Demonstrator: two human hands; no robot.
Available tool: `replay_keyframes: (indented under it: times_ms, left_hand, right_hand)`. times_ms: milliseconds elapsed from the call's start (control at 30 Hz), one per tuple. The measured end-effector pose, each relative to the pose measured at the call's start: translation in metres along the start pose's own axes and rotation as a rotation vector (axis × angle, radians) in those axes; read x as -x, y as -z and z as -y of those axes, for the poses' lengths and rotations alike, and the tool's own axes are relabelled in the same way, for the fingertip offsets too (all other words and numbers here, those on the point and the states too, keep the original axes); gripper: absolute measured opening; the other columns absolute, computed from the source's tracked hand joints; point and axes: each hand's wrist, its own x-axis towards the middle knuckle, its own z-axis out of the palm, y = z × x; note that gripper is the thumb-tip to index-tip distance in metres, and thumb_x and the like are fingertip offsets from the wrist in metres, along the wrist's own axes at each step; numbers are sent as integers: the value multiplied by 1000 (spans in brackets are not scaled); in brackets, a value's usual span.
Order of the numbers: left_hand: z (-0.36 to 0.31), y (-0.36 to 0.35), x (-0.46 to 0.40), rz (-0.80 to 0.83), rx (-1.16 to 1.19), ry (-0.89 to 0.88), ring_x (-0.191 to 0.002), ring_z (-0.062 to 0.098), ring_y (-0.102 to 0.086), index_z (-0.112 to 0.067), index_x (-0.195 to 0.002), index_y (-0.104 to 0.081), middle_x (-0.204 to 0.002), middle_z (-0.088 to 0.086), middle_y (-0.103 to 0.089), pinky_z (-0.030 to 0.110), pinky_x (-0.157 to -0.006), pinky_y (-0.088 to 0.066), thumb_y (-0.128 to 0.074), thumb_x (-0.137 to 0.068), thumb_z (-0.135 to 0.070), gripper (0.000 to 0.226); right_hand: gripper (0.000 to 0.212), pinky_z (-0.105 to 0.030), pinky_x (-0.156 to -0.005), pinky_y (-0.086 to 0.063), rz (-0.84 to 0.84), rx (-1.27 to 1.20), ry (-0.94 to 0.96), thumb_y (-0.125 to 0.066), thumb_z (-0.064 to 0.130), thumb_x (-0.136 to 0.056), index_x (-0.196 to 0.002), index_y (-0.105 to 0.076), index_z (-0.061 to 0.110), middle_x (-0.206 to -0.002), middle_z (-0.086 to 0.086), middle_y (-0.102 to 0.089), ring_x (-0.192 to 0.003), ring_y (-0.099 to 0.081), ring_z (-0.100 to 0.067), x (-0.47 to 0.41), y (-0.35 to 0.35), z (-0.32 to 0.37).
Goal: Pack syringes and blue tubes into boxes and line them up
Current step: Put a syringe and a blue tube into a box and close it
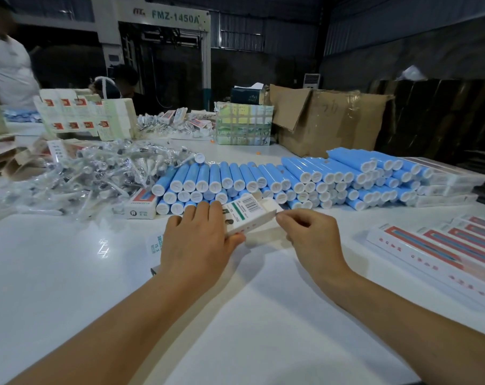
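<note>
Cardboard box [249, 216], likely light and crushable, is hovering before the blue tubes [277, 179]; left hand [197, 240] is gripping its long sides, right hand [308, 232] is pinching its end flap.

We are in a factory packing hall: an FMZ-1450A machine [163, 51], cardboard cartons [327, 120], and heaped blue tubes [263, 184] on our tabletop [69, 273].

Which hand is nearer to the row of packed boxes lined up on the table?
Right. The right hand pinches the held box just left of the packed boxes; the left hand grips it farther left.
</note>
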Motion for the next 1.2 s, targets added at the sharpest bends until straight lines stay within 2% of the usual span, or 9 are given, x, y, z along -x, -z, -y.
replay_keyframes:
  times_ms: [133,267,500,633,767,867,933,1033,1200]
  left_hand:
    - [-4,-1,1,10,-55,-14,-107,19,-45,-21,-124,-38,-119,-4,-49,32,-81,-31,-27,-86,-67,60]
    - [-9,-2,3,-2,-66,-50,-112,18,-43,-20,-130,-34,-125,-4,-47,31,-84,-31,-29,-90,-63,60]
    - [-11,0,5,-21,-54,-49,-111,18,-44,-20,-131,-35,-124,-4,-47,31,-84,-32,-30,-88,-66,63]
    - [-13,2,6,-29,3,-48,-113,20,-44,-18,-133,-37,-125,-2,-49,32,-87,-33,-36,-87,-65,65]
    - [-13,0,7,-29,-10,-49,-116,18,-41,-20,-136,-30,-129,-4,-45,30,-88,-32,-33,-88,-67,67]
    - [-12,0,6,-34,10,-36,-115,18,-42,-21,-133,-32,-127,-4,-46,31,-88,-32,-34,-88,-67,64]
    - [-14,0,7,-47,8,-33,-113,18,-42,-20,-132,-33,-126,-4,-46,31,-86,-32,-34,-88,-67,64]
    - [-20,-1,7,-57,-28,-51,-113,17,-43,-19,-134,-31,-127,-3,-45,30,-86,-32,-33,-89,-66,66]
    - [-22,1,5,-69,37,-34,-113,19,-45,-19,-132,-36,-125,-3,-48,31,-86,-33,-37,-88,-65,64]
  right_hand:
    - [36,-31,-60,-41,46,-31,-10,-65,19,-87,-57,-71,38,-63,12,-63,-57,-49,-8,5,-6,4]
    - [30,-10,-61,-38,68,138,175,-65,17,-88,-67,-62,39,-79,9,-60,-67,-53,2,10,-9,4]
    - [21,-9,-83,-28,39,320,265,-63,22,-88,-68,-61,30,-87,18,-58,-94,-46,-8,5,-3,3]
    - [23,-4,-85,-33,123,151,142,-57,13,-90,-71,-57,26,-116,23,-49,-108,-38,14,3,-3,3]
    - [22,-13,-80,-43,140,116,90,-53,15,-93,-72,-57,18,-119,8,-57,-103,-52,2,3,-5,-1]
    - [18,-18,-83,-45,63,131,142,-55,18,-92,-76,-58,26,-110,3,-60,-95,-54,3,7,-8,-1]
    - [16,-34,-93,-46,59,104,159,-52,17,-95,-94,-57,33,-110,3,-60,-105,-56,-8,11,-11,-1]
    - [33,-35,-100,-41,87,156,189,-43,13,-99,-129,-51,25,-120,6,-56,-118,-49,-14,15,-15,-3]
    - [38,-40,-104,-35,31,315,287,-45,17,-99,-136,-49,22,-107,12,-48,-114,-45,-18,10,-14,-1]
